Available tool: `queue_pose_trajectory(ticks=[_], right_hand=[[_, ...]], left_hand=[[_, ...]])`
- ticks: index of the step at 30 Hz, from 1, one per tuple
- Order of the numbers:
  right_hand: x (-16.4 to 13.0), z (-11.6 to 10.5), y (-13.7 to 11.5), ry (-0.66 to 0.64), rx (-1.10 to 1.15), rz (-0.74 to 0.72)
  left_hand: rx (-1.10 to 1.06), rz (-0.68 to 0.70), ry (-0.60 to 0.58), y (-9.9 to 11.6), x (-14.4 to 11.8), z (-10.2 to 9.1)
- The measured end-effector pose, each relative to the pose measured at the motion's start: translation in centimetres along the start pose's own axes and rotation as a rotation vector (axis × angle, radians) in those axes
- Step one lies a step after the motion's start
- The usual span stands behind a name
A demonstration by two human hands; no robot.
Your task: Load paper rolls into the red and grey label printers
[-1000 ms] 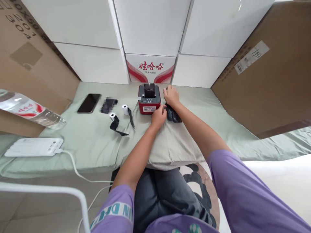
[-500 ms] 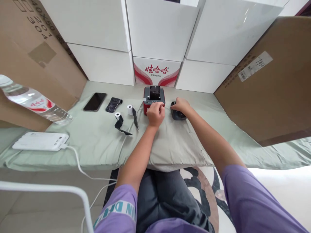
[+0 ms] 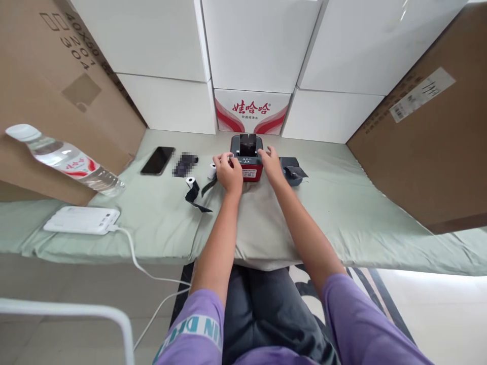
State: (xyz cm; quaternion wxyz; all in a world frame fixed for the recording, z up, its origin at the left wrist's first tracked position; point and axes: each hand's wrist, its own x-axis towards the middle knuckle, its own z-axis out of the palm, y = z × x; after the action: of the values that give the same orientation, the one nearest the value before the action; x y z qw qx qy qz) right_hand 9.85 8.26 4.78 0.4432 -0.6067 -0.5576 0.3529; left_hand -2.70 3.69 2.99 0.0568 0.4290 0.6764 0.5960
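Observation:
A red and black receipt printer (image 3: pixel 251 174) stands in front of me, with a strip of black paper (image 3: pixel 248 145) rising from its top. My left hand (image 3: pixel 229 175) is at its left front corner, fingers bent and thumb against the front, the corner between them. Beside the right edge is my right hand (image 3: pixel 271 165), fingers apart, one fingertip touching or very near the printer's top. Right of that hand lies a dark grey device (image 3: pixel 289 162) with a dark strip sticking out. Two small paper rolls with black tails lie left of the printer; the nearer roll (image 3: pixel 190 181) is partly unwound.
A phone (image 3: pixel 158 160) and a pixelated dark item (image 3: pixel 185 165) lie to the left. A white power bank (image 3: pixel 81 220) with a cable sits near the front edge. A water bottle (image 3: pixel 72 161) leans by a cardboard box (image 3: pixel 41 101). Another large box (image 3: pixel 429 152) stands right.
My right hand has left the dark device and moved left to the printer's right side. My left hand has shifted from the printer's front to its left corner. The view has shifted slightly.

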Motion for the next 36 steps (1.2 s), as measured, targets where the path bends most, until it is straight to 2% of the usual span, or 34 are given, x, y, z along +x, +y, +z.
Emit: queue_pose_trajectory(ticks=[2,5,9,14,21,25,30,36], right_hand=[[-0.7,1.6,1.4,-0.012,0.133,-0.015],[-2.1,2.8,3.1,-0.047,0.233,-0.194],[-2.9,2.6,3.8,-0.069,0.168,-0.301],[-2.7,2.1,3.8,-0.088,0.085,-0.376],[-3.1,2.3,3.9,-0.067,0.152,-0.401],[-3.3,2.5,4.0,-0.044,0.166,-0.387],[-3.6,2.3,3.9,-0.050,0.178,-0.392],[-3.6,2.3,3.9,-0.074,0.153,-0.356]], left_hand=[[0.084,0.035,-0.007,0.0,-0.2,-0.3],[0.196,0.074,-0.058,0.1,-0.2,-0.7],[0.314,0.133,-0.144,0.2,0.1,-1.2],[0.442,0.229,-0.168,0.1,0.9,-1.5],[0.599,0.272,-0.269,1.7,1.8,-2.3],[0.635,0.236,-0.349,2.4,2.2,-2.9],[0.633,0.134,-0.513,2.6,2.9,-4.1],[0.639,0.144,-0.569,2.4,3.6,-4.8]])
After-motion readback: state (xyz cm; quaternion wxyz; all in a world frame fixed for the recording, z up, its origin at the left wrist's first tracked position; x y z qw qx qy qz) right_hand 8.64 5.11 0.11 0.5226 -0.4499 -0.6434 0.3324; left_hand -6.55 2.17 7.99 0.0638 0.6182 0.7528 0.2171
